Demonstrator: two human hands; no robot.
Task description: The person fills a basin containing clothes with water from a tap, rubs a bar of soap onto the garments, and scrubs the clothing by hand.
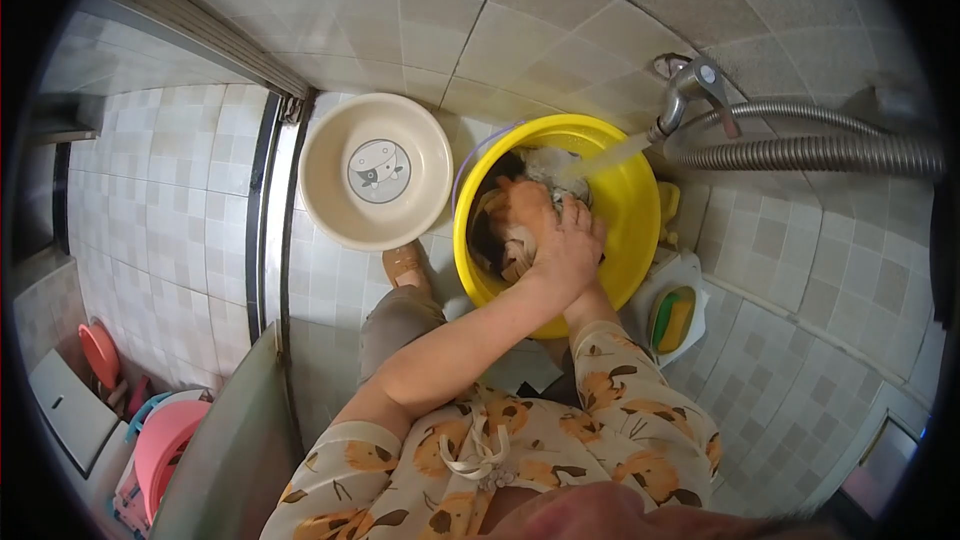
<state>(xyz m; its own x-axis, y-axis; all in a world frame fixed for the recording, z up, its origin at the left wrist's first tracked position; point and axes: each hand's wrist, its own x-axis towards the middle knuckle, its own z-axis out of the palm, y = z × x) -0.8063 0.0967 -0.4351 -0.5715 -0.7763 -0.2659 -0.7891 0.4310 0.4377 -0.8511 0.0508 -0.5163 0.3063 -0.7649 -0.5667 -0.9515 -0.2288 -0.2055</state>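
Note:
Wet clothes [548, 168], dark, grey and pale, lie bunched in the left part of a yellow bucket [632, 210]. My right hand [524, 208] reaches into the pile with its fingers curled on the cloth. Crossing over my right wrist, my left hand [574, 245] is closed at the cloth beside it, its fingertips partly hidden. Water [615, 154] runs from a metal tap [688, 90] onto the clothes. What lies under my hands cannot be seen.
A cream basin [318, 215] with a cartoon print stands left of the bucket, by my shoe [402, 265]. To the right is a white container [690, 335] with a green-and-yellow sponge [674, 320]. A metal hose [800, 157] hangs at the wall. Pink basins [165, 450] are lower left.

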